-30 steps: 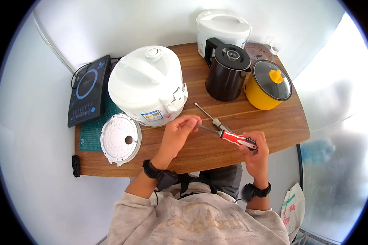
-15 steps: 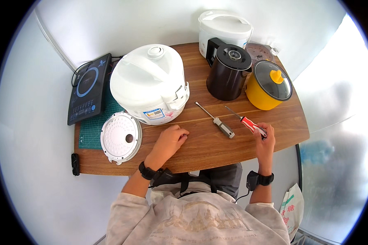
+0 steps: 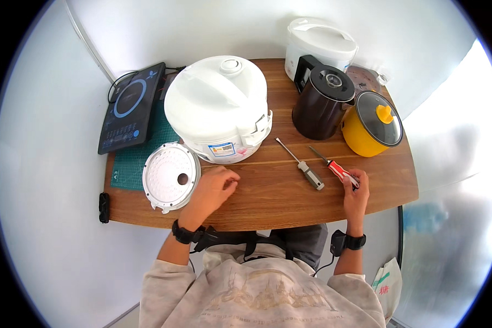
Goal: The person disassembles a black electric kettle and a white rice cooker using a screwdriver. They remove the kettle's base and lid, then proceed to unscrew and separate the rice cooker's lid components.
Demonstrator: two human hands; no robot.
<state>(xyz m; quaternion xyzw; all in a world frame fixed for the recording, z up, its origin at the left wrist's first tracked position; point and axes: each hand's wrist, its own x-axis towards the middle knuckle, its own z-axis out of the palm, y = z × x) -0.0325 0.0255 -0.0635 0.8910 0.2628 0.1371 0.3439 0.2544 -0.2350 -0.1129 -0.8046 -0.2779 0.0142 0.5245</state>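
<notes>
- Left hand (image 3: 213, 187): moved leftward since the frame before, now just beside the white perforated disc (image 3: 167, 169). Red-and-white screwdriver (image 3: 340, 171), between both hands a second ago, is now with the right hand (image 3: 357, 194) alone; by judgement, it is out of use at this moment.
- Red-and-white screwdriver, position: right part of the wooden table (image 3: 268, 210), low over or on the wood (which, cannot be told). Tip points away from the person and leftward; long axis slants from far left to near right, roughly parallel to the grey screwdriver (image 3: 310, 175) beside it.
- Hands: well apart. Right, closed about the handle end; left, fingers curled (anything small inside cannot be told).
- Beyond: large white cooker (image 3: 213, 109), lid down; dark kettle (image 3: 320, 112); yellow pot (image 3: 361, 134), glass-lidded.
- Far left: black cooktop (image 3: 128, 109), tilted, by a green mat (image 3: 128, 169).
</notes>
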